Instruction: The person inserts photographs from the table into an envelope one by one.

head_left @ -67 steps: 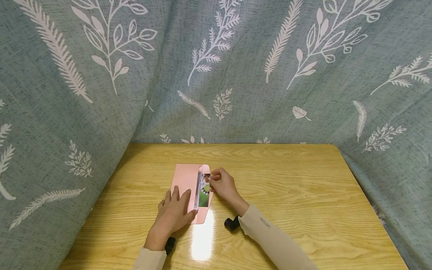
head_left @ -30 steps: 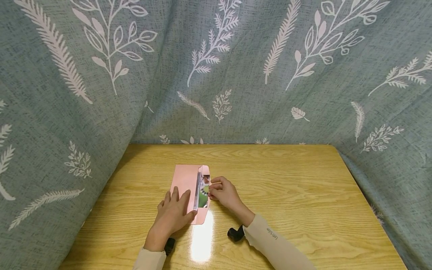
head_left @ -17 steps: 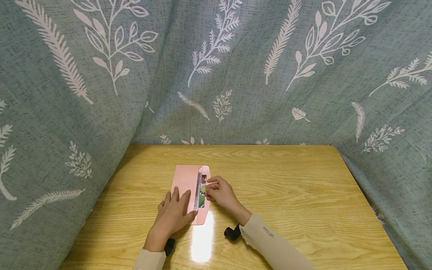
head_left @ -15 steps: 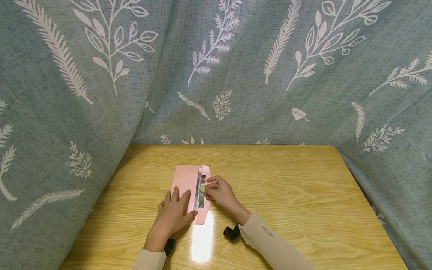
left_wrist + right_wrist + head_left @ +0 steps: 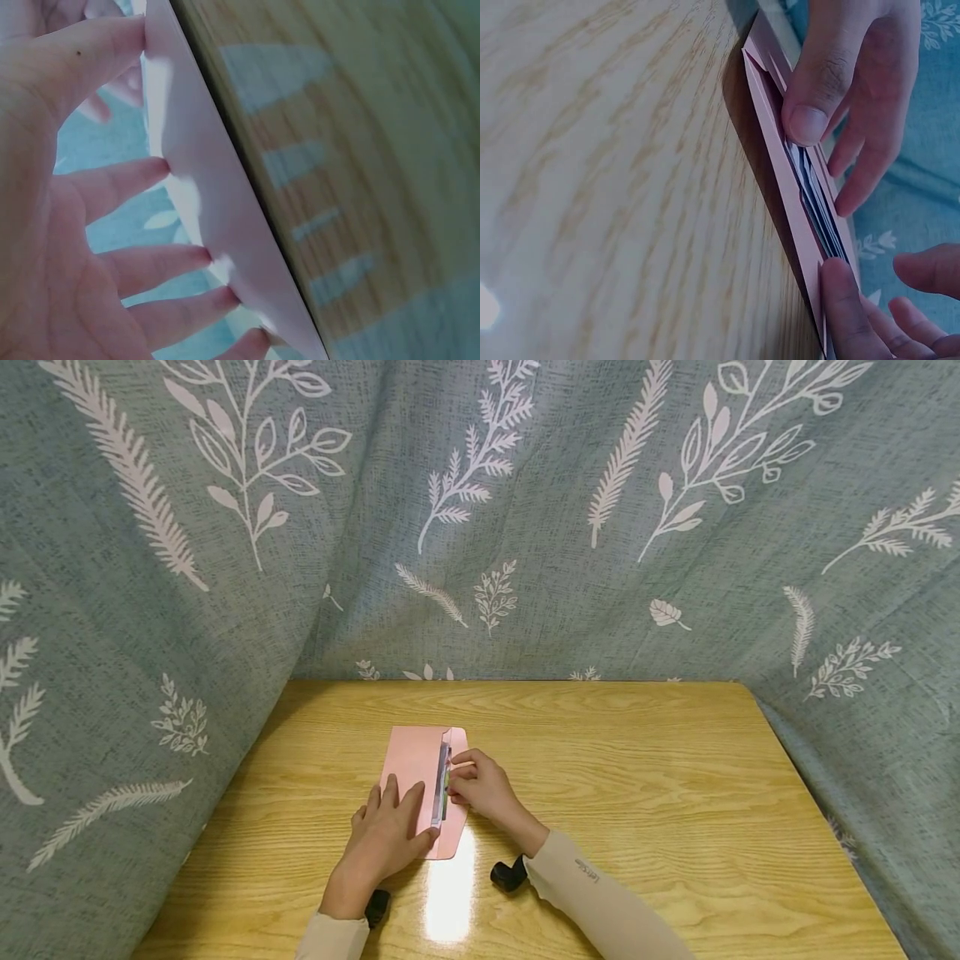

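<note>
A pink envelope (image 5: pixel 412 752) lies on the table, its flap (image 5: pixel 454 843) folded out to the right. My left hand (image 5: pixel 390 831) presses on it with spread, straight fingers; the thumb rests beside the opening. The left wrist view shows those fingertips (image 5: pixel 161 166) on the pink paper. From the right, my right hand (image 5: pixel 483 785) pinches the outer edge of a printed photo (image 5: pixel 446 810) with bent fingers. Only a narrow strip of the photo shows outside the opening. Inside the envelope, the right wrist view shows several stacked card edges (image 5: pixel 817 202).
The wood-grain table (image 5: pixel 637 777) reaches back to a grey-green curtain (image 5: pixel 570 585) with white leaf prints, which also hangs at both sides. Black wrist devices (image 5: pixel 510 875) sit below both wrists. A bright glare patch (image 5: pixel 450 893) lies in front of the envelope.
My right hand has moved left, and the photo has slid further into the envelope, leaving a much thinner strip outside. The left hand and the envelope have stayed in place.
</note>
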Motion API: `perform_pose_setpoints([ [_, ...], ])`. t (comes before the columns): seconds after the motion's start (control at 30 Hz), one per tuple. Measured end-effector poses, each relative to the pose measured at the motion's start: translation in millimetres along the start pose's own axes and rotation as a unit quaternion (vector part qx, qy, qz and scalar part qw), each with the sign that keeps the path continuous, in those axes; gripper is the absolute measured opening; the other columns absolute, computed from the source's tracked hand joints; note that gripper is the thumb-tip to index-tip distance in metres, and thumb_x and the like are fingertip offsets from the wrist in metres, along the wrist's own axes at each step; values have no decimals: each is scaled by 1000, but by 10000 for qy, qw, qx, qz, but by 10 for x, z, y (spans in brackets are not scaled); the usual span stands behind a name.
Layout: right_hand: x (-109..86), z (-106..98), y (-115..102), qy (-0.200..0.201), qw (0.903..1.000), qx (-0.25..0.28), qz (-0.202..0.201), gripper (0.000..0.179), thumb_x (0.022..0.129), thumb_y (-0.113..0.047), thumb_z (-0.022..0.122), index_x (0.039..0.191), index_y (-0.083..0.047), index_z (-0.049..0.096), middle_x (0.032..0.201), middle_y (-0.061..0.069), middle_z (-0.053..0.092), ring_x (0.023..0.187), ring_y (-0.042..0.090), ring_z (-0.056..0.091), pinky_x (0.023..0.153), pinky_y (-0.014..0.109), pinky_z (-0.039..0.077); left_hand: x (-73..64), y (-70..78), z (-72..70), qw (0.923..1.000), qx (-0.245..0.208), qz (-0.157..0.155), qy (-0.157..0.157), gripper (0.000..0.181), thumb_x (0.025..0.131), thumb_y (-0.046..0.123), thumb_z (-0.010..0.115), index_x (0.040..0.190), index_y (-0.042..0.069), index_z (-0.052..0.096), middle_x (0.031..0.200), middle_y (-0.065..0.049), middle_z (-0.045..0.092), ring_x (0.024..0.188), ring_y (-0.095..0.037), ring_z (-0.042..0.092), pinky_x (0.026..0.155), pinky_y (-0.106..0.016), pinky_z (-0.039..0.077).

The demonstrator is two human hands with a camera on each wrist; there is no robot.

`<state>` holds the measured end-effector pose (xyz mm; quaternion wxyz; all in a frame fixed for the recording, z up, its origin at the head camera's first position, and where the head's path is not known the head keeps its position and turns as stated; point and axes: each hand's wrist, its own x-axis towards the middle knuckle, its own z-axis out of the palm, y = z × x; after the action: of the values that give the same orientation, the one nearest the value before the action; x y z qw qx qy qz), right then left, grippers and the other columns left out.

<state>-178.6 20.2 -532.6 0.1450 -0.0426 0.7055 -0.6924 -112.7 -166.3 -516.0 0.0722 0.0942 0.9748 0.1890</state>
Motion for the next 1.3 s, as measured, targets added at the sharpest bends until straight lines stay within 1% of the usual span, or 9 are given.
perform_pose_setpoints([
  [0.13,8,19,-5,31,10000,-66,16,30,92,8,62,122,9,57,99,24,69,80,34,71,69,39,60,-3,8,-16,10000,-37,-11,-29,74,92,47,70,153,16,43,156,-35,23,139,-60,21,98,-77,28],
  [0.2,2,25,-11,41,9999,-93,21,30,93,6,63,122,6,58,97,18,70,78,26,70,67,35,60,-3,12,-26,10000,-69,-24,-48,74,92,47,70,153,16,43,155,-35,23,139,-60,21,98,-77,28],
  [0.23,4,32,-13,40,9999,-120,32,29,93,6,63,122,6,58,97,18,70,77,25,70,67,35,60,-2,12,-30,9999,-89,-27,-52,74,92,47,70,153,15,43,155,-36,23,139,-60,21,98,-77,28],
  [0.47,11,55,-28,36,9994,-335,28,29,93,6,64,122,4,58,96,17,70,76,22,69,67,32,59,3,14,-59,9999,-140,10,-10,71,91,46,71,151,15,46,154,-37,26,138,-61,23,96,-78,29],
  [0.7,24,87,4,35,9969,-735,-260,29,90,6,66,119,5,59,97,18,71,73,21,71,63,29,59,11,2,-54,9998,-154,77,51,71,89,45,73,148,13,49,151,-39,29,134,-64,27,91,-80,32],
  [0.8,19,100,1,52,9933,-1078,-418,29,89,4,68,117,4,60,98,17,72,75,20,71,64,28,58,5,3,-56,9998,-165,87,71,71,89,45,73,148,13,50,150,-40,30,134,-64,27,91,-80,32],
  [0.97,-7,88,-28,129,9824,-1757,-614,27,87,-1,71,114,0,63,99,13,72,84,20,72,70,27,56,8,21,-69,9998,-163,71,61,71,89,44,74,147,12,50,150,-40,31,134,-64,27,91,-80,32],
  [1.17,-22,53,-11,0,9822,-1773,-615,28,88,-3,71,115,1,64,103,14,71,89,22,71,74,28,56,0,25,-54,9998,-160,-44,-59,72,90,44,73,150,13,48,154,-37,25,137,-62,22,96,-79,28],
  [1.3,-13,31,9,-15,9813,-1835,-585,26,90,-6,71,115,-1,66,104,12,71,90,21,70,75,28,55,6,15,-25,9999,-139,-56,-53,72,91,45,71,151,14,46,155,-36,23,138,-62,20,97,-79,27],
])
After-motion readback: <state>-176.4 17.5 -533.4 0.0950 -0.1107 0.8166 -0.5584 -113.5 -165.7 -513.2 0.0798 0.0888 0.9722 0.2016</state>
